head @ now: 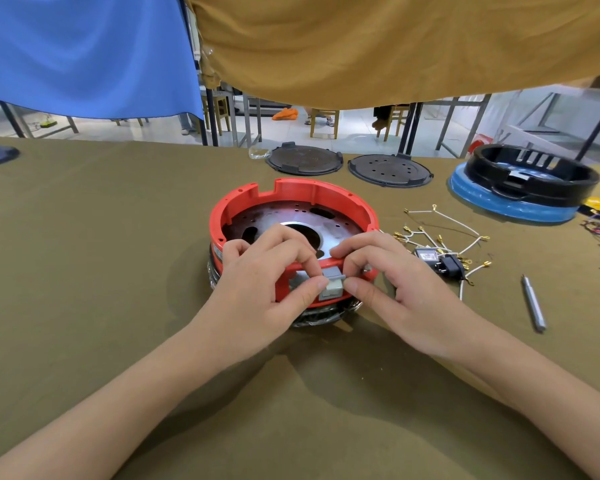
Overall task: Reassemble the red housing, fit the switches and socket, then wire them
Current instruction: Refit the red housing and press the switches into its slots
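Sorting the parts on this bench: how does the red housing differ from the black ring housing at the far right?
The red housing sits in front of the person, gripped by both hands; the black ring housing stands untouched at the far right. The red housing rests on a dark base on the cloth; the black one sits on a blue disc. A grey switch is being fitted to the red one. Both are round, open-topped rings.

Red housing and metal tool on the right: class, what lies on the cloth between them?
In the head view, a tangle of white wires with gold terminals and a black socket part lie between the red housing and the metal tool.
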Available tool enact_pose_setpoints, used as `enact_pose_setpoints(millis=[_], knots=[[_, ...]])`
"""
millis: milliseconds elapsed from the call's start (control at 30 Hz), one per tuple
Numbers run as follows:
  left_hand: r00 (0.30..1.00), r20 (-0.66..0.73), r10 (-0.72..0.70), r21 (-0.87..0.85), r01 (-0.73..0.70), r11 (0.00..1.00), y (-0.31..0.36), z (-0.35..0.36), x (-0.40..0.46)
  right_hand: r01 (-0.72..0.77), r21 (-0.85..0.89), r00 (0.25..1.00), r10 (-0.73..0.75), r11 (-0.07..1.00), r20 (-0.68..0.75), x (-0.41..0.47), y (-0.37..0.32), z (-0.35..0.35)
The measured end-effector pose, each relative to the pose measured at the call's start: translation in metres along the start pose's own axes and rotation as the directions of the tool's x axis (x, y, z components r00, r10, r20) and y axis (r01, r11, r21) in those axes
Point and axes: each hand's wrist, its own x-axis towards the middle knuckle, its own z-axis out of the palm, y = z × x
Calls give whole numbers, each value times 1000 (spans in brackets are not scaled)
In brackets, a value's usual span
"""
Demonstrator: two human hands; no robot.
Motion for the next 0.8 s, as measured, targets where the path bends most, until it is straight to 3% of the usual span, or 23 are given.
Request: enact_pose_setpoints(millis=[200,267,567,800], knots=[[1000,-8,8,20,-8,1000,-2,0,0,-6,-5,998,6,1000,61,-4,5,-5],[1000,-25,-1,34,1,999,-2,1,0,22,-77,997,-16,997,79,-3,9,-6],[996,-87,4,83,3,997,0,9,2,52,-188,988,-78,981,-131,8,12,9],[999,-15,36,71,-35,997,-7,1,6,52,-168,992,-71,984,-108,9,11,4]])
